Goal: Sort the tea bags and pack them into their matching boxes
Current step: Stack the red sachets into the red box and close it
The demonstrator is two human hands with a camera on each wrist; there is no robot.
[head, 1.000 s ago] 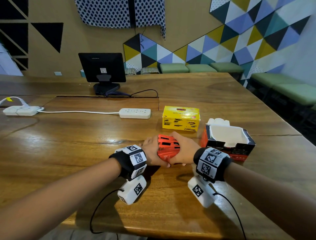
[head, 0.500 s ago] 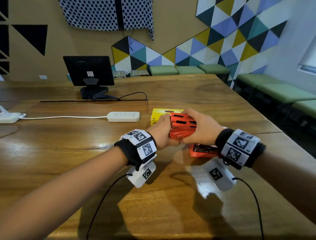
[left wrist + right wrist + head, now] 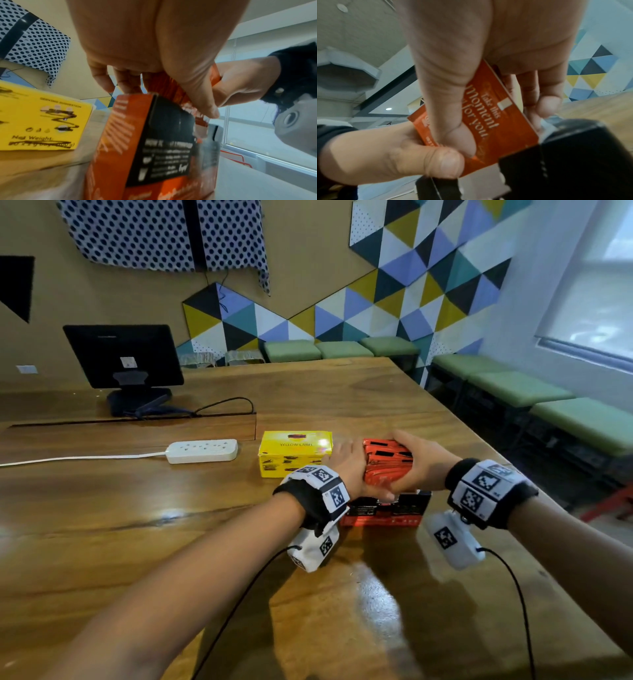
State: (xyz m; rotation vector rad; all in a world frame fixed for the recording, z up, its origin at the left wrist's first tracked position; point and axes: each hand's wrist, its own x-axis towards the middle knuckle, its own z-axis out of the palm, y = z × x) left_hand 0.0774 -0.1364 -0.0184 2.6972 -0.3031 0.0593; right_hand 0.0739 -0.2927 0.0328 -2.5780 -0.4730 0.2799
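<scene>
While both hands press in from either side, a stack of orange tea bags (image 3: 387, 463) hangs just above the open orange-and-black box (image 3: 383, 510) on the wooden table (image 3: 171, 542). The left hand (image 3: 346, 470) grasps the stack's left end, its fingers (image 3: 101, 79) reaching over the far side and its thumb curled along the near face. The right hand (image 3: 421, 470) grasps the other end in the same way — in the right wrist view its thumb lies across a bag (image 3: 488, 121) printed "Take this Moment for you", and its fingers (image 3: 547, 106) wrap round the back. The two thumbs touch at the lower near edge of the stack.

The left wrist view shows the bottom of the stack at the box's top opening; whether any bag already sits inside I cannot tell — the picture is blurred there.

Just left of the orange box stands a closed yellow box (image 3: 294, 453) marked "Yellow Label". Farther left lies a white power strip (image 3: 202, 451) with its cable, and behind it a dark monitor (image 3: 123, 357) stands on the table.
</scene>
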